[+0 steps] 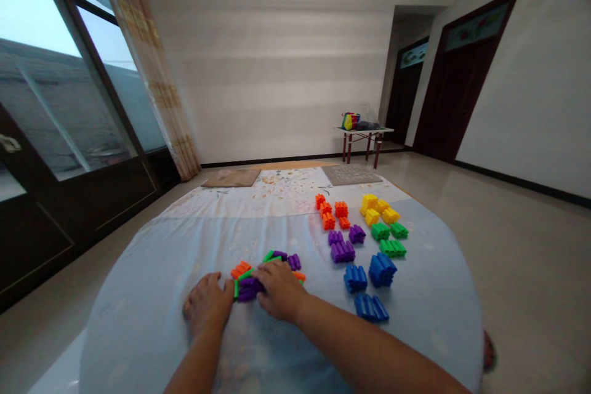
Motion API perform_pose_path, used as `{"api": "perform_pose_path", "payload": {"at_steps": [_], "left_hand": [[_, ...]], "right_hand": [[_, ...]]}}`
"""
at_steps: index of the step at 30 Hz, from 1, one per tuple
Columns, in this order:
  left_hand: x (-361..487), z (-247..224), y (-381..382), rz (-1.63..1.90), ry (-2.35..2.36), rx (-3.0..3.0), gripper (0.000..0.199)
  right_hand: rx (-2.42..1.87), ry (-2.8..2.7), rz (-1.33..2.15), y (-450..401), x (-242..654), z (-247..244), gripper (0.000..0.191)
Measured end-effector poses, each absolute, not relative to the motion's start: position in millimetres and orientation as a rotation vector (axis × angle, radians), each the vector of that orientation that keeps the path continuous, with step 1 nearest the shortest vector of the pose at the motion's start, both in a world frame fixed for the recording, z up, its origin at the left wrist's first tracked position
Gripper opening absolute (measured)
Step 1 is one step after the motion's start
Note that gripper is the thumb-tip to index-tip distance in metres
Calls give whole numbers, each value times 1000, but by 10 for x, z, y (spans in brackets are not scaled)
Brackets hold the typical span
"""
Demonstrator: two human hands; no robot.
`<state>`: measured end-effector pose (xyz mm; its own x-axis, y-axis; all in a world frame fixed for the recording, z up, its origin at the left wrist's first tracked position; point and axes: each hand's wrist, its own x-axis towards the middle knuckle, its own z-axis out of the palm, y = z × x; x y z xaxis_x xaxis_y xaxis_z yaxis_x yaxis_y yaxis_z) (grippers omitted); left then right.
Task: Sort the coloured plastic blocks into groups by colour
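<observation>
A small pile of mixed plastic pieces lies on the blue cloth in front of me, with purple pieces (248,290), orange pieces (240,269) and green strips (236,290) among them. My left hand (209,305) rests palm down at the pile's left edge, fingers apart, its thumb beside a green strip. Reaching across the pile, my right hand (282,290) has its fingers bent down onto the purple pieces near the front. It covers the pile's middle, and its exact grip is partly hidden.
Sorted groups sit to the right: orange blocks (328,220), yellow blocks (369,202), green blocks (393,249), purple blocks (342,252) and blue blocks (382,269). Two mats, a brown one (232,178) and a grey one (353,175), lie at the table's far side. A small side table (364,132) stands behind.
</observation>
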<state>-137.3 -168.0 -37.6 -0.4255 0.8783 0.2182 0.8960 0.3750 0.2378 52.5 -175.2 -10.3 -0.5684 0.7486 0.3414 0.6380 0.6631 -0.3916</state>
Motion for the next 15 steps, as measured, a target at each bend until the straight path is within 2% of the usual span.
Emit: {"api": "perform_pose_path", "payload": {"at_steps": [9, 15], "left_hand": [[-1408, -385, -1642, -538, -2569, -1657, 63], [-1444, -414, -1602, -491, -2593, -1677, 66]], "right_hand": [[-1103, -2535, 208, -1751, 549, -101, 36], [-1126, -2423, 254, -2129, 745, -140, 47]]}}
